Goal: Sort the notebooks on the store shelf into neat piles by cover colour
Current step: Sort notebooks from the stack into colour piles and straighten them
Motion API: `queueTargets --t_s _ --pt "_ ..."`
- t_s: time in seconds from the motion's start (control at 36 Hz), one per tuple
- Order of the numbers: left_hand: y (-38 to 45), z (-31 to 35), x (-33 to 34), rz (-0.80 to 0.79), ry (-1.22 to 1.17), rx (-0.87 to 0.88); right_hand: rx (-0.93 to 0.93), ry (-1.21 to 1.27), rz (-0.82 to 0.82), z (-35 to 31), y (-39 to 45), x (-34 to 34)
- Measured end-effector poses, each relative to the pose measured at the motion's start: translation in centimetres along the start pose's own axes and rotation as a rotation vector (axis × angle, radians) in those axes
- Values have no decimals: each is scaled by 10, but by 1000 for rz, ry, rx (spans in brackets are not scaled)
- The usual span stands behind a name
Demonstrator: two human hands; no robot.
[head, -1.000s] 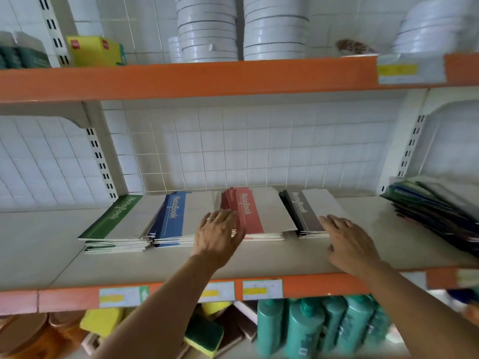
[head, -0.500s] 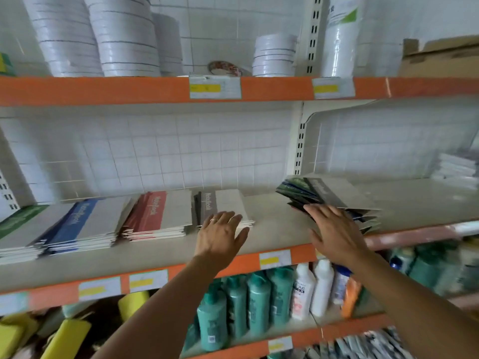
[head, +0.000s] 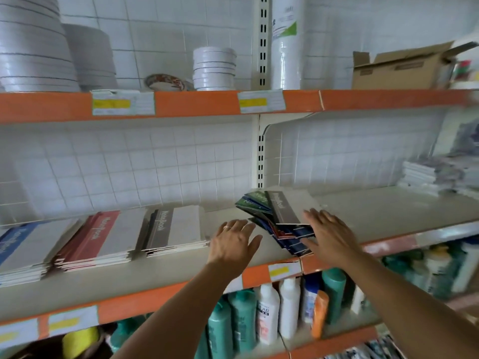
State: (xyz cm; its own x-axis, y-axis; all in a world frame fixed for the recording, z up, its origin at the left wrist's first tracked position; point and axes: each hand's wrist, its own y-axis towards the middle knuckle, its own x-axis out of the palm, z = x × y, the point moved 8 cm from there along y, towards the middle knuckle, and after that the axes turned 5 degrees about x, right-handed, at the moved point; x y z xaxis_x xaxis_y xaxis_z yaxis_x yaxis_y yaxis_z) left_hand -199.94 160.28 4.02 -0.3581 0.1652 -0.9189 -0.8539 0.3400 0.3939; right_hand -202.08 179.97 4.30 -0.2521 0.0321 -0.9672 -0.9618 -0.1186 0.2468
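Grey-covered notebook (head: 281, 207) tops a fanned, mixed-colour pile (head: 261, 216). Right hand (head: 328, 237) rests flat on it, hiding its near corner. Left hand (head: 233, 242) hovers, fingers spread.

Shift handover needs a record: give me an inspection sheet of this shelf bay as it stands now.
Surface: beige middle shelf with orange front edge.
Job's things: neat blue pile, red pile and grey pile side by side; mixed pile fanned out and unsorted, grey cover on top.
Clutter: pale stack at far right, blurred.
Hands: left hand open above bare shelf; right hand open, at the mixed pile's near edge.
Cables: nothing seen.
Surroundings: white plates and cardboard box on the shelf above; bottles below; tiled wall.
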Motion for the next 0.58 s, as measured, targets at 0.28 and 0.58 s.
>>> queueTargets --t_s 0.28,0.58 --pt "45 0 14 -2 -28 -34 -52 60 -173 9 37 11" --pt "66 26 12 127 -22 -140 -273 -33 -123 15 52 -3"
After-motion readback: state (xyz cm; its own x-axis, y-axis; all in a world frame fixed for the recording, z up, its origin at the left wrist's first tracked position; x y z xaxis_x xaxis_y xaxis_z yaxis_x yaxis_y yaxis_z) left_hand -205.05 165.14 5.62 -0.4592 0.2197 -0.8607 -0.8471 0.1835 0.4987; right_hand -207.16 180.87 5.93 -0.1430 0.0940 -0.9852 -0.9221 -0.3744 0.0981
